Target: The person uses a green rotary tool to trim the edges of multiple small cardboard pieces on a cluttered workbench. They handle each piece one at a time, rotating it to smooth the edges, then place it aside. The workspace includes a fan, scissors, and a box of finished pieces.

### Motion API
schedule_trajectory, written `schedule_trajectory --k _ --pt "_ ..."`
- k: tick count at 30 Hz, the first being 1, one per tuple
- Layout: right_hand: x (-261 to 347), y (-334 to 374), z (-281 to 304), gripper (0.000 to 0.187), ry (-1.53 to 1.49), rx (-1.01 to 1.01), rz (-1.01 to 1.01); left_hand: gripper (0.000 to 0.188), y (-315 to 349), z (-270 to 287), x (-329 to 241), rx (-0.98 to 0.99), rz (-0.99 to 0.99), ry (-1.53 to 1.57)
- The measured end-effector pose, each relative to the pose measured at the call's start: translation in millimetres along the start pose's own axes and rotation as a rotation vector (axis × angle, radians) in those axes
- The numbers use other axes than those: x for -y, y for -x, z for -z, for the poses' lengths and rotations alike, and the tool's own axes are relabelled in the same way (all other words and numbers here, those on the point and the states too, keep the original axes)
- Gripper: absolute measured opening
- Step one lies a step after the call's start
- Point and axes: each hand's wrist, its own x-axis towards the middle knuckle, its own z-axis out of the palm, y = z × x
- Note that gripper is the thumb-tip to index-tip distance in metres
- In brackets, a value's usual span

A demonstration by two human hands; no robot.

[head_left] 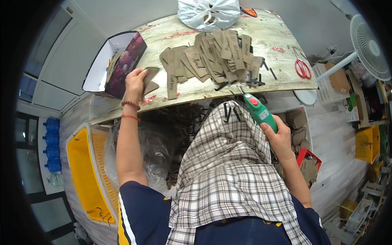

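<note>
My left hand [135, 83] is closed on a couple of flat khaki fabric strips [152, 74] at the table's left front edge, beside an open box [128, 61] with a dark floral side. More strips lie inside that box. My right hand [279, 138] grips a green handheld power tool [258, 109] with a red button. Its narrow metal tip points toward the table's front edge, close to the pile of khaki fabric strips [212, 57]. Short black strips [272, 73] lie by the pile's right side, and a few rest on the checked apron [228, 139] over my lap.
Red-handled scissors [302, 68] lie at the table's right end. A white plastic bag [209, 14] stands at the back. Left of me is a yellow basket [87, 171]; a white fan [369, 47] stands right. Black scraps and clear plastic [149, 151] are below the table.
</note>
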Motion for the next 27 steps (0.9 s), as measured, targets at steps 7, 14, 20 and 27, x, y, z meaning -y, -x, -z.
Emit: schedule_trajectory --k 7,14,20,27 --pt "0.2 0.3 -7.2 0.034 -0.002 0.01 -0.061 0.028 0.9 -33.2 24.7 -0.383 -0.308 -0.958" --pt "9.6 -1.7 -11.1 0.036 0.034 0.031 0.015 0.023 -7.7 -94.6 31.1 -0.363 -0.039 -0.382" --pt "22.0 -0.4 -14.2 0.035 -0.012 0.018 -0.023 0.007 41.9 -99.6 -10.4 -0.53 -0.258 0.51" --pt "39.8 -5.9 -17.7 0.04 -0.02 -0.034 0.007 0.008 124.4 -168.1 -75.8 0.093 0.1 1.167"
